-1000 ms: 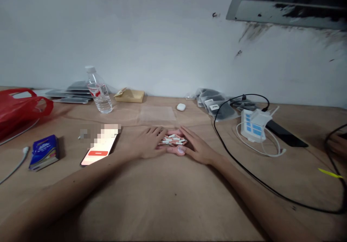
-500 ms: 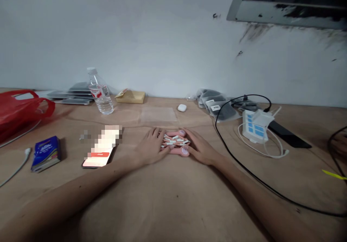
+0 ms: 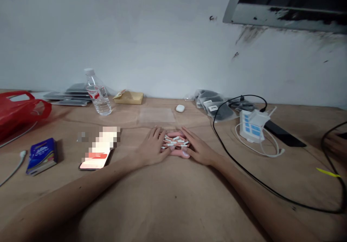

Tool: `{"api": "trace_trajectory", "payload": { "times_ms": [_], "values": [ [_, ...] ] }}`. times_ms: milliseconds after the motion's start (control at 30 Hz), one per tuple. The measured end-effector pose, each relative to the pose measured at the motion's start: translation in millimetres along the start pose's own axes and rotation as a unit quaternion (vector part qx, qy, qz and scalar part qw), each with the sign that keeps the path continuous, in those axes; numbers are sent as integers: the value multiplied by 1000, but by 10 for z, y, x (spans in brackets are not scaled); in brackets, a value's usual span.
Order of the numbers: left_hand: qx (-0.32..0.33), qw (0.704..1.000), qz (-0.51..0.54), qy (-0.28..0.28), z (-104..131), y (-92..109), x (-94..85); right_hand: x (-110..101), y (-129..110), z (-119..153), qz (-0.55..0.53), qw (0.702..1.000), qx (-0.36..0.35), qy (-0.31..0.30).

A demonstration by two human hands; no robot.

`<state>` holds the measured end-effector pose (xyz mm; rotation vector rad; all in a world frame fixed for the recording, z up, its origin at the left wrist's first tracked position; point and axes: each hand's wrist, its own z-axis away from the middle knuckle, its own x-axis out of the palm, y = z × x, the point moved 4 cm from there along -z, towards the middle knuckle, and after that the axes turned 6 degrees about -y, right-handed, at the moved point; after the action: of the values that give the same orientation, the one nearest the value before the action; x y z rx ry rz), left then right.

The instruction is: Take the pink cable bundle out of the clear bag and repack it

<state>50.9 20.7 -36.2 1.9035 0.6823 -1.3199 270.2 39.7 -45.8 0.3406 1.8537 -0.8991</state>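
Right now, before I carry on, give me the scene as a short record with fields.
Left hand: cupped on the left end of the pink piece
Right hand: cupped on its right end
Between hands: white-tipped sticks
Left side: lit phone; blue pack; red bag
Behind: bottle, standing; tan box; clear sheet; white case
Right side: grey packets; power strip; another person's hand, partly in view
Hidden: pink piece's ends, behind fingers

Wall (image 3: pixel 151 35): I get dim, cool light
Phone screen (image 3: pixel 93 161): washed out, partly pixelated
Forearms (image 3: pixel 81 189): soft shadows on table (image 3: pixel 173 213)
Small sticks (image 3: pixel 176 143): slightly blurred
Frame edges: stretched
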Motion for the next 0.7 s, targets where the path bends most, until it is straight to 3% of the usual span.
{"api": "trace_trajectory", "payload": {
  "times_ms": [133,300,433,567,700],
  "values": [
    [-4,1000,0,5,-3,5,10,16,23,10,-1,1000,-14,-18],
    [3,1000,-1,12,-3,12,-1,3,30,8,-9,1000,-23,2],
    [17,1000,4,23,-5,31,5,-1,-141,-30,1,998,-54,14],
    [1,1000,9,6,1,16,33,2,-355,-111,55,997,-55,-11],
    [-25,999,17,-28,-4,-35,16,-57,-354,-138,71,995,-54,-36]
  ]
}}
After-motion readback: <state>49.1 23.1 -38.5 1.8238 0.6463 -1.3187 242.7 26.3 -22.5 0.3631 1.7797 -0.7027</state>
